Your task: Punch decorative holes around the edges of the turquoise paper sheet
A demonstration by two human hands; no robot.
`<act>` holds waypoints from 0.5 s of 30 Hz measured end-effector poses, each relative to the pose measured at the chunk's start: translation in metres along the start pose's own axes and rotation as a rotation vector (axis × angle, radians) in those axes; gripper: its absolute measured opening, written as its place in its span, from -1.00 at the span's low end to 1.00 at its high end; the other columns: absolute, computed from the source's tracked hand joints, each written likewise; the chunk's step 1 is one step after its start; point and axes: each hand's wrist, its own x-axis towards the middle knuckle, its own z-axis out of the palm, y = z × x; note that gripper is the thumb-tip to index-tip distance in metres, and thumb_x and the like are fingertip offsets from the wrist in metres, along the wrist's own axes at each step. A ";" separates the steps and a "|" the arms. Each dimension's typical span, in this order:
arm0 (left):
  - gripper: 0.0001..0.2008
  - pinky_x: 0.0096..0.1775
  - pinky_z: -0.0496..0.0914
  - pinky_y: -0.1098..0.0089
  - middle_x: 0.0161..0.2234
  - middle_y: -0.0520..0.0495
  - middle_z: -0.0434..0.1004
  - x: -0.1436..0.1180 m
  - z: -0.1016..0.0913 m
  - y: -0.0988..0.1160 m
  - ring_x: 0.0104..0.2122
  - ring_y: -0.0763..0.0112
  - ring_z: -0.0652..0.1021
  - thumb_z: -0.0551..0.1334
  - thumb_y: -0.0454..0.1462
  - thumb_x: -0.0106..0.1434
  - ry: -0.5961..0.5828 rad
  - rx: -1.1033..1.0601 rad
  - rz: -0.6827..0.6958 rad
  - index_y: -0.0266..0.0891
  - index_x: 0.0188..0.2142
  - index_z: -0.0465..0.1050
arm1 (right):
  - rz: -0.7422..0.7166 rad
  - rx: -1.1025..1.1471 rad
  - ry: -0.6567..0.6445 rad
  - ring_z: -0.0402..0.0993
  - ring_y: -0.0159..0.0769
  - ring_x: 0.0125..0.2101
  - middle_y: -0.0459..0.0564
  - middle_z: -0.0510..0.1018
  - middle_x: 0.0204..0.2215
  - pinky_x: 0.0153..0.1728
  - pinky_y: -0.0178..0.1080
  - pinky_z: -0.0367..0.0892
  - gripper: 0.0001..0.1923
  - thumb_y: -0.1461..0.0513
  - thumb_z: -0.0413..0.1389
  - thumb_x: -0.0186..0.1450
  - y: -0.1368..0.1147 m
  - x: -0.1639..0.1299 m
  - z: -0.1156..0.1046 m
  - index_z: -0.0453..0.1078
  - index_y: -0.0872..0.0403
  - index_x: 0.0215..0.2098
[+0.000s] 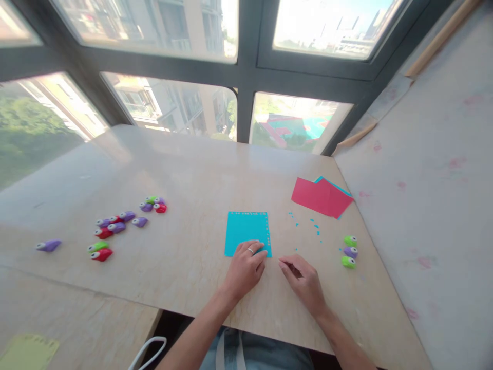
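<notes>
A square blue sheet of paper (pixel 246 228) lies flat on the table, with small cuts or holes along its top and right edges. My left hand (pixel 246 268), a ring on one finger, rests on the sheet's lower right part with its fingers laid down over it. Just right of the sheet's lower corner, my right hand (pixel 303 281) is closed in a pinch, apart from the paper. Whatever its fingertips hold, if anything, is too small to see. Tiny blue paper scraps (pixel 316 226) are scattered beyond the right hand.
Red paper sheets (pixel 321 198) overlap blue ones at the back right. Three fish-like toys (pixel 350 252) line the right side; several more (pixel 116 227) cluster on the left. Yellow paper (pixel 31 352) and a white cable (pixel 150 347) appear lower left. Windows and a wall (pixel 435 195) border the table.
</notes>
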 end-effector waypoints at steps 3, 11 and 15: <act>-0.81 -0.03 0.49 0.14 -0.04 -0.08 0.56 -0.001 -0.004 0.003 0.01 0.24 0.51 0.15 -0.33 0.31 -0.020 0.023 -0.010 -0.12 -0.19 0.53 | 0.003 -0.020 0.004 0.50 -0.36 -0.42 -0.03 0.58 -0.39 -0.39 -0.36 0.41 -0.78 0.13 0.08 0.37 0.005 -0.003 0.004 0.51 0.05 -0.29; -0.81 0.08 0.50 0.22 0.02 0.12 0.52 -0.009 -0.028 -0.003 0.14 0.32 0.45 0.16 -0.31 0.29 -0.007 0.081 -0.040 0.00 -0.18 0.50 | -0.082 -0.119 0.004 0.56 -0.36 -0.41 -0.05 0.61 -0.37 -0.37 -0.40 0.46 -0.71 0.04 0.07 0.35 0.015 -0.004 0.004 0.53 0.02 -0.31; -0.83 0.08 0.50 0.29 -0.06 0.02 0.56 -0.019 -0.055 -0.041 0.06 0.35 0.51 0.18 -0.29 0.30 0.244 0.064 -0.225 -0.02 -0.19 0.53 | -0.110 -0.164 0.027 0.58 -0.36 -0.43 -0.05 0.62 -0.37 -0.39 -0.41 0.46 -0.66 0.00 0.05 0.35 0.011 -0.004 0.003 0.54 0.03 -0.32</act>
